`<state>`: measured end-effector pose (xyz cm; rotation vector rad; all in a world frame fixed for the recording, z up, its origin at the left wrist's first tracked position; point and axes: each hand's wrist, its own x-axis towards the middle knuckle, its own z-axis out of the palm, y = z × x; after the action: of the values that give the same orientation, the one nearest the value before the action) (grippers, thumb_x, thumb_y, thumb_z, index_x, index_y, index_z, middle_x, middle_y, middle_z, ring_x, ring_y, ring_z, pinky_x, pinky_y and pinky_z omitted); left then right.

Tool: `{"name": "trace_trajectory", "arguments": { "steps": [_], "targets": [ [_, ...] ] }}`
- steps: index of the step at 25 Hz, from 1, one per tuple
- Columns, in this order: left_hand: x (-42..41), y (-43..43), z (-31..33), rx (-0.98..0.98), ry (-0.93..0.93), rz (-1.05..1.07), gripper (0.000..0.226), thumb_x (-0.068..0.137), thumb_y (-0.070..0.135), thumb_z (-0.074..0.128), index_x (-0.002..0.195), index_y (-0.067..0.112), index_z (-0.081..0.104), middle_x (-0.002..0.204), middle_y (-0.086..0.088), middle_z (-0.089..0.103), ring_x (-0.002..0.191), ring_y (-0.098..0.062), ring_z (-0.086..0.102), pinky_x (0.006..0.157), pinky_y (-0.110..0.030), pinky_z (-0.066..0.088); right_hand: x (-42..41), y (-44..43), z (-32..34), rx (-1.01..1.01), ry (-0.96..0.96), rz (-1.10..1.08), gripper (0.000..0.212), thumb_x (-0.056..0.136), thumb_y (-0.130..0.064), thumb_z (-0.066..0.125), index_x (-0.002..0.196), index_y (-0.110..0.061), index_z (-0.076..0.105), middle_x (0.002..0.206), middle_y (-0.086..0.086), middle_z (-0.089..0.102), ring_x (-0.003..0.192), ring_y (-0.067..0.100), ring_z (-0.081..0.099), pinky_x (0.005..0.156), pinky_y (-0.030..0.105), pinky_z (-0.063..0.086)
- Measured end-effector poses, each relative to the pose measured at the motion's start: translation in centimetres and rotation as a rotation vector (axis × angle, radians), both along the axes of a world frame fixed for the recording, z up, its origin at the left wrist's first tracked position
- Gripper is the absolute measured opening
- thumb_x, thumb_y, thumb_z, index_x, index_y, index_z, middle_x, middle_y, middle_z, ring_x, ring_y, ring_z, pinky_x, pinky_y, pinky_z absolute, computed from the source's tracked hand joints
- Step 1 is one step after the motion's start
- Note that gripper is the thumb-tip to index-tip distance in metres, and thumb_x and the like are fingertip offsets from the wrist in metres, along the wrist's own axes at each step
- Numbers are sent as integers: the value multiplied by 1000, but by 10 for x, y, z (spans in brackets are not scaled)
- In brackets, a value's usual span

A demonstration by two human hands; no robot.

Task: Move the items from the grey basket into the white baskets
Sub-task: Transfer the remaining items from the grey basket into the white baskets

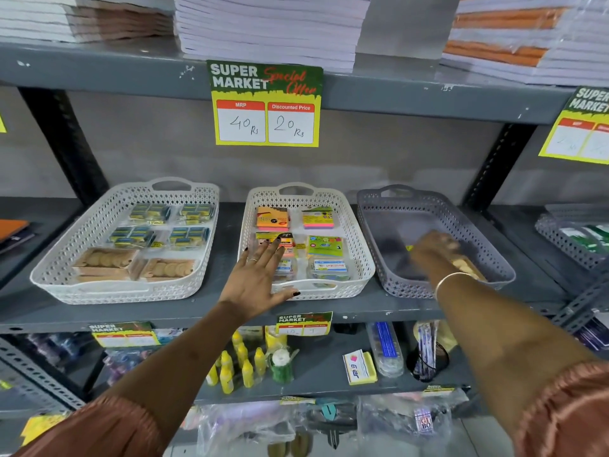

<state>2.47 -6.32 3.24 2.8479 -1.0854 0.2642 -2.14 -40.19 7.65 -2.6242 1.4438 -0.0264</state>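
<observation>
A: What does the head camera look at?

B: A grey metal shelf (329, 308) in a shop, against a plain grey wall, with dark slotted uprights at both sides. The shelf above carries stacks of notebooks (270, 24), and a price sign (266, 103) hangs from its edge reading 40 Rs and 20 Rs.

A: And on the middle shelf?

B: Three baskets in a row. The left white basket (49, 268) holds packs of small blue-and-yellow boxes and two packs of round wooden pieces. The middle white basket (359, 245) holds sticky-note pads and small clear boxes. The grey basket (372, 219) stands just beside it on the right.

A: The hands?

B: The left hand (260, 278) is spread flat, fingers apart, over the front left part of the middle white basket, thumb along its front rim. The right hand (435, 249) reaches down into the grey basket; it is blurred, so I cannot tell whether it grips anything. A pale tan pack (468, 267) lies under it.

A: Anything around?

B: Yellow bottles (240, 364) and an eraser pack (359, 367) on the shelf below.
</observation>
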Motion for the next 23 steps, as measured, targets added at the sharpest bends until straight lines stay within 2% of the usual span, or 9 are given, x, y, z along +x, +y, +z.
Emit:
{"name": "trace_trajectory", "arguments": {
  "steps": [2,4,6,8,10,14,18,21,23],
  "targets": [
    [1,0,-1,-4,0,-2,88,84,70,27,148,14,3,159,-5,2,146,-20,1,118,-44,6,-14,-14,-7,40,103,-191,61,95,-22,49,149,-1,28,155,24,24,142,41,27,116,52,26],
    [2,0,-1,-13,-3,2,88,83,70,27,148,14,5,159,-5,3,146,-21,3,118,-44,7,-19,-22,-10,86,199,-260,71,93,-28,54,152,-3,24,158,21,21,146,38,25,118,52,23],
    [3,0,-1,-15,-1,3,88,83,71,27,148,14,5,159,-5,3,146,-21,3,118,-44,8,-22,-25,-8,105,292,-189,67,89,-33,57,146,-3,37,152,18,38,140,36,38,117,47,30],
    [3,0,-1,-11,-3,8,88,83,71,26,148,15,5,159,-5,2,146,-21,2,118,-44,7,-24,-23,-5,85,414,-52,53,88,-40,55,131,-8,58,131,12,59,122,32,57,107,39,44],
    [3,-1,-1,-11,0,10,88,83,71,25,148,15,4,159,-5,1,146,-20,1,118,-43,6,-23,-14,1,82,459,13,51,89,-45,50,127,-12,60,132,7,60,122,30,57,107,37,44],
    [4,0,-1,-17,2,10,89,82,72,24,148,14,4,159,-6,1,146,-21,0,118,-43,5,-16,-18,-1,123,352,-127,71,94,-45,48,150,-5,29,155,20,27,142,38,30,117,48,27],
    [4,0,-2,-33,-1,17,90,81,73,24,147,14,6,159,-5,2,146,-20,1,118,-43,6,-13,-41,-11,169,156,-173,58,93,-20,55,145,0,39,148,25,40,137,42,39,114,51,33],
    [4,-1,-4,-28,-4,11,90,81,73,23,147,15,5,159,-5,3,146,-20,1,118,-43,7,-18,-48,-13,122,117,-132,56,88,-26,63,137,-3,48,143,21,47,134,38,44,111,49,38],
    [5,0,-5,-24,-10,16,91,80,74,20,147,15,5,159,-5,2,146,-20,0,118,-42,6,-16,-46,-12,73,105,-111,55,94,-26,55,141,-2,42,146,22,42,136,37,40,112,47,36]
  ]
}}
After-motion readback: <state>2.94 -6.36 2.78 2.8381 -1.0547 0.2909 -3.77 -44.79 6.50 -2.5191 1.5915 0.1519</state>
